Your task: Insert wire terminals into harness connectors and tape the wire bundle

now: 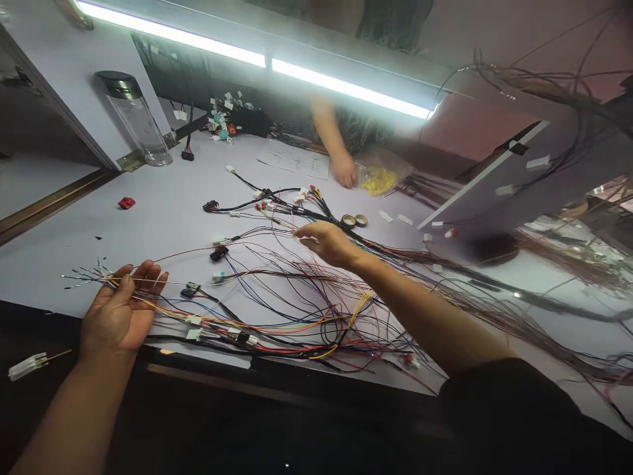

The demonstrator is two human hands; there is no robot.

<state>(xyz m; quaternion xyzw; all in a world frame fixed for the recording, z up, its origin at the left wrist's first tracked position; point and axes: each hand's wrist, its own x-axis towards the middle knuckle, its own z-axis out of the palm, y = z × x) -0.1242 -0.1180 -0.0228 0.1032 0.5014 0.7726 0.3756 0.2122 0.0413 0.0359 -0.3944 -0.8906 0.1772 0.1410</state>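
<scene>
My left hand, palm up at the table's front left, pinches several thin coloured wires between thumb and fingers. The wires' crimped ends fan out to the left of it. My right hand hovers over the middle of the wire bundles, fingers stretched together; what lies under its fingertips is partly hidden. A long tangle of wires runs to the right. A black connector, a grey connector and white connectors lie between my hands.
A glass bottle stands at the back left, with a red connector nearer. Another person's hand rests beside a bag of yellow parts. Tape rolls, a paper sheet and a slanted panel are beyond my right arm.
</scene>
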